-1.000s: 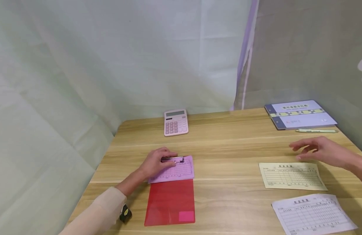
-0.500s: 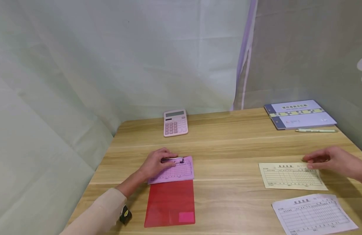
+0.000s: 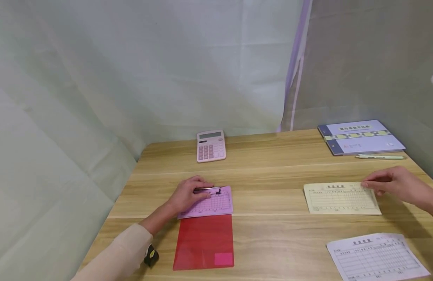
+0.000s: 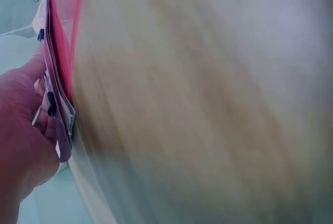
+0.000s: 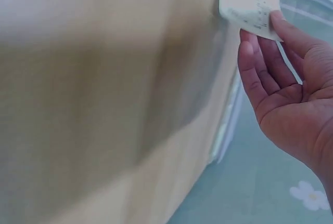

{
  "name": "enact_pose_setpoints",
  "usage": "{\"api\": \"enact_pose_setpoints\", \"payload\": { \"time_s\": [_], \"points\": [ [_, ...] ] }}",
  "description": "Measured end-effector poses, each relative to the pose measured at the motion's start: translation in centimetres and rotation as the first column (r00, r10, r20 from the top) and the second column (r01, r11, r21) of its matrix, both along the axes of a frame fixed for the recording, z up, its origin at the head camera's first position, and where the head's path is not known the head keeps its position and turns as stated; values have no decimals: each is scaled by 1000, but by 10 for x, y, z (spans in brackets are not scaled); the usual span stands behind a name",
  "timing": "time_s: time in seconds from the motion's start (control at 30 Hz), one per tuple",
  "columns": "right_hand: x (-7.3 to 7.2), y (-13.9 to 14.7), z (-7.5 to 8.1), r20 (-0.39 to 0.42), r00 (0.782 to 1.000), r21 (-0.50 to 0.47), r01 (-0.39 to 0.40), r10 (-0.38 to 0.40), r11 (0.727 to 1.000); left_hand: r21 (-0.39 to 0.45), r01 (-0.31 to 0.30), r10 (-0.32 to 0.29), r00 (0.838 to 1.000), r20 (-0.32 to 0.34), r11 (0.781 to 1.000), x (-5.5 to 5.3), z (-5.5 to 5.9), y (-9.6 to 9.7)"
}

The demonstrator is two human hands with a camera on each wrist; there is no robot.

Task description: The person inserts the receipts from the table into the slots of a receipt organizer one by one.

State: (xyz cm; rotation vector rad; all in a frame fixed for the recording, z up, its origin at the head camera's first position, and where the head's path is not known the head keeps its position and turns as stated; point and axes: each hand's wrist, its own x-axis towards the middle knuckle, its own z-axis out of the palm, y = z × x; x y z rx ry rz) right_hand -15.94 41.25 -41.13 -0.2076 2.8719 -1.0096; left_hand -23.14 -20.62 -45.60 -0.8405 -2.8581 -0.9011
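My left hand (image 3: 189, 195) grips the metal clip (image 3: 209, 190) at the top of a red clipboard (image 3: 205, 242), thumb over the front. Pink printed slips (image 3: 214, 205) lie under the clip, covering the board's upper part. In the left wrist view the slips and board (image 4: 65, 42) show edge-on beside the fingers. Over on the right, my right hand (image 3: 400, 185) pinches the upper right corner of a yellow printed slip (image 3: 339, 199). The right wrist view shows thumb and fingers at that slip's corner (image 5: 255, 13). A white printed slip (image 3: 376, 255) lies nearer the front.
A pink calculator (image 3: 211, 146) stands at the back of the wooden table (image 3: 272, 175). At the back right lie a ledger book (image 3: 360, 136) and a light green pen (image 3: 381, 157). A small black object (image 3: 151, 255) shows by the left sleeve. Curtains hang behind.
My right hand has come down to the yellow slip, taken its corner, and moved it a little back and left. The left hand stays at the clip.
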Motion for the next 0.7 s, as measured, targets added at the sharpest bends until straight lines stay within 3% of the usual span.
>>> {"api": "enact_pose_setpoints", "payload": {
  "time_s": [0.33,0.53,0.7],
  "points": [
    [-29,-65,39,49,996,-143,-62,70,988,-19,-7,7,1000,-1,1000,2,0,0],
    [-41,-130,38,104,981,-284,-127,162,950,-15,-12,13,1000,7,1000,1,1,1],
    [-47,-178,27,123,971,-320,-158,207,934,-7,-9,9,1000,0,1000,1,2,2]
  ]
}}
